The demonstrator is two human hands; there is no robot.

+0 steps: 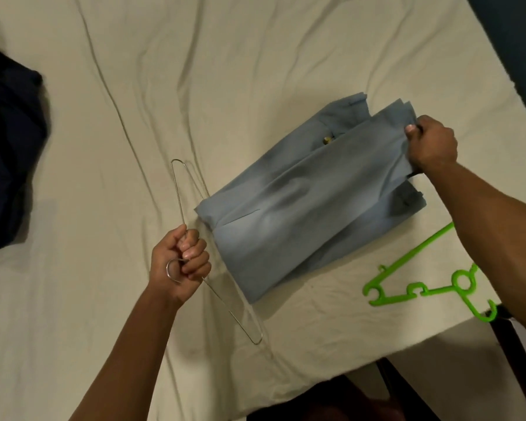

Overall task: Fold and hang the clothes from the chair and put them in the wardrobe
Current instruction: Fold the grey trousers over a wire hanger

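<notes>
The dark navy garment (9,153) at the bed's left edge is cut off by the frame. The right forearm covers part of the green plastic hanger (419,287) near the bed's right corner. The blue trousers (310,202) hide part of the wire hanger (182,205).

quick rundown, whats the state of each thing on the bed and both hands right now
light blue folded trousers: folded, lying flat on the bed, far end pinched by the right hand
thin silver wire hanger: gripped near its hook, beside the trousers
bright green plastic hanger: lying flat, untouched
dark navy garment: in a loose heap, unfolded
cream bedsheet: wrinkled
left hand: fist round the wire hanger
right hand: pinching the trousers
</notes>
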